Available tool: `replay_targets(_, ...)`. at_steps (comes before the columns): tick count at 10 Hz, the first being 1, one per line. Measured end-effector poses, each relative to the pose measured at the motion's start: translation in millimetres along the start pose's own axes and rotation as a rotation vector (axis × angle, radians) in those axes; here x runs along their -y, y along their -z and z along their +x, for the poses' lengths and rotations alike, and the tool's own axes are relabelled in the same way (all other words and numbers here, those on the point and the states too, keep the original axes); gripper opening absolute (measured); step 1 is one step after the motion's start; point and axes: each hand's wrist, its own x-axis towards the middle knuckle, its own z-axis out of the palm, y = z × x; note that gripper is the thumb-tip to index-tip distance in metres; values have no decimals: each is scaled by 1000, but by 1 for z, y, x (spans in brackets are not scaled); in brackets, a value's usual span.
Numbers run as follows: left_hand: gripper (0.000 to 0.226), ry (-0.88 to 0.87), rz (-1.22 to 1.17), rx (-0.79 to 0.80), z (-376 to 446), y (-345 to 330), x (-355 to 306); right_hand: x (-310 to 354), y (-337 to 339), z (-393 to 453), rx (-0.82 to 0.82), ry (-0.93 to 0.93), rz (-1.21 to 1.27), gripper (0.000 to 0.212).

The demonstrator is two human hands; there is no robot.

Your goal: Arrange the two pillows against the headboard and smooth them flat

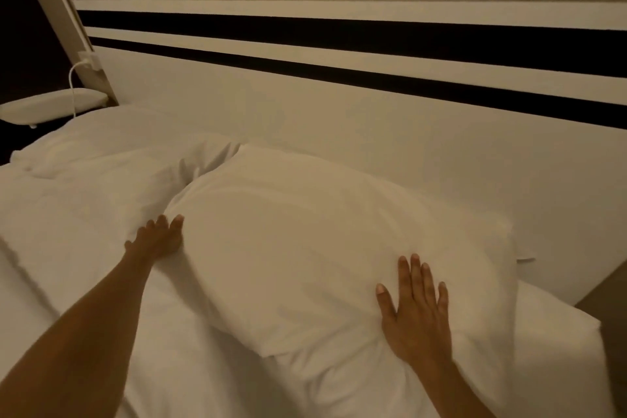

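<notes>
With the right hand (415,319) laid flat and the left hand (159,237) spread loosely, nothing gripped, the near pillow (305,248) could be pushed askew from the headboard (339,132) by uneven pressure.

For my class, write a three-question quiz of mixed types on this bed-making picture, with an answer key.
1. True or false: the right hand lies flat, fingers spread, on the near pillow.
2. Where is the left hand? A) on the headboard B) at the near pillow's left edge C) on the bedside shelf
3. Fill in: the far pillow lies to the near one's ____.

Key: 1 true; 2 B; 3 left.
</notes>
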Motion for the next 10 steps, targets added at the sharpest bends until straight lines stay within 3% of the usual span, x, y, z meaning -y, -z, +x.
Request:
replay_targets(1,72,-206,106,-184,-34,1,-12,4,13,-2,80,-18,-21,84)
replay_targets(3,96,-684,-14,-35,-174,-53,-77,50,22,-50,-15,2,-2,78)
replay_targets(4,84,-710,-57,-18,-189,-71,-63,63,9,-88,37,57,36,72)
replay_targets(5,88,-581,-51,-35,-166,-64,-42,39,8,-110,2,30,29,69)
replay_targets(6,82,-511,41,-50,-143,-53,-17,9,12,-120,-48,-30,34,67)
replay_targets(8,57,-334,180,-50,-125,-23,-2,-14,26,-126,23,-240,78,74)
replay_targets(9,54,-363,94,-119,-143,-15,-34,3,64,-116,-52,-265,173,79)
replay_targets(10,70,-528,33,-17,-167,-24,-80,41,129,-114,-182,-273,423,72)
